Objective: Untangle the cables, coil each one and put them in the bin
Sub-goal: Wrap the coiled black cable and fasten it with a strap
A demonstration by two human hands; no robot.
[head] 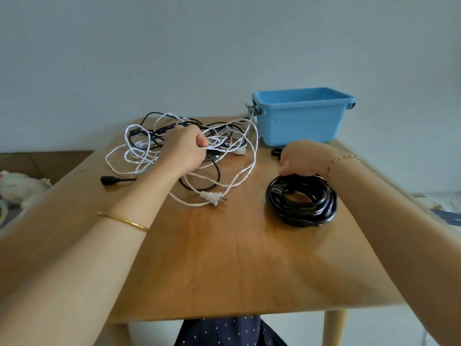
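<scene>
A tangle of white cable (139, 156) and thin black cable (199, 186) lies on the far left of the wooden table (224, 258). My left hand (185, 149) reaches into it and pinches a white strand. A white two-pin plug (213, 197) lies at the tangle's near edge, and a black plug end (109, 180) lies at its left. A thick black cable (301, 202) sits coiled on the right. My right hand (303, 158) rests on the coil's far rim, fingers curled down over it. The blue bin (301, 121) stands at the far right corner.
A small black ring-like object (276, 152) lies between the bin and my right hand. A white connector block (240, 152) sits at the tangle's right side. White cloth (20, 186) lies off the table's left. The wall is close behind the table.
</scene>
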